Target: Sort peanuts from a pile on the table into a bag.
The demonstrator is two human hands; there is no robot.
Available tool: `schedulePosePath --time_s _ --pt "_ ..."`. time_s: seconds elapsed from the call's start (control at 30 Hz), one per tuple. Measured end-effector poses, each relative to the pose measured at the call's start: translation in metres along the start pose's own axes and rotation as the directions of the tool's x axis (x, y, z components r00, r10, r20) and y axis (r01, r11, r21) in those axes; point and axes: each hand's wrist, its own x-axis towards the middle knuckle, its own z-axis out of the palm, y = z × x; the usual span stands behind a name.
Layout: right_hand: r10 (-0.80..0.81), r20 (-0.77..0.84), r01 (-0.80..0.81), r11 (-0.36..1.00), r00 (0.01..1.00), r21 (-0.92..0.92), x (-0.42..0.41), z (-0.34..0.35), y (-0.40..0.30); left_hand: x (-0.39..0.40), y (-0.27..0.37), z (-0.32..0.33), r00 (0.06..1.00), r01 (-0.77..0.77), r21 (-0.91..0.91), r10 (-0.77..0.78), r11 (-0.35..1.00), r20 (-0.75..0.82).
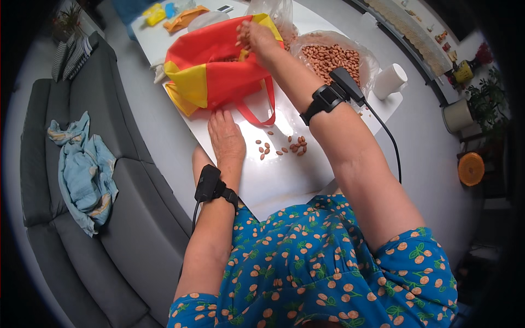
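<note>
A red and yellow fabric tote bag [233, 86] lies tilted on the white table [262, 184], its mouth open and brown nuts, apparently shelled peanuts [229, 58], visible inside. Over the mouth's right side is my right hand [262, 37], fingers curled around what look like several peanuts. My left hand [226, 137] rests flat on the tabletop, fingertips at the bag's lower edge, holding nothing. Several loose peanuts [296, 146] are scattered below the bag's red strap handle [270, 102]. To the right, a clear plastic bag [369, 57] stands open, full of peanuts [328, 57].
A white cup-like container [389, 81] stands at the table's right edge. Behind the tote are another plastic bag [283, 16], an orange packet [185, 19] and a yellow packet [154, 14]. A grey sofa [127, 197] with a blue cloth [86, 172] runs along the left.
</note>
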Motion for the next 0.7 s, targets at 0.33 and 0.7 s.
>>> schedulePosePath --time_s 0.33,0.7 --pt "-0.313 -0.007 0.28 0.857 0.95 -0.433 -0.155 -0.064 0.006 0.003 0.003 0.002 1.0 -0.007 0.018 0.007 1.0 -0.016" --pt "-0.268 0.224 0.258 0.096 0.937 -0.962 -0.246 -0.119 0.072 0.002 -0.001 0.004 1.0 -0.008 0.052 0.009 0.999 -0.03"
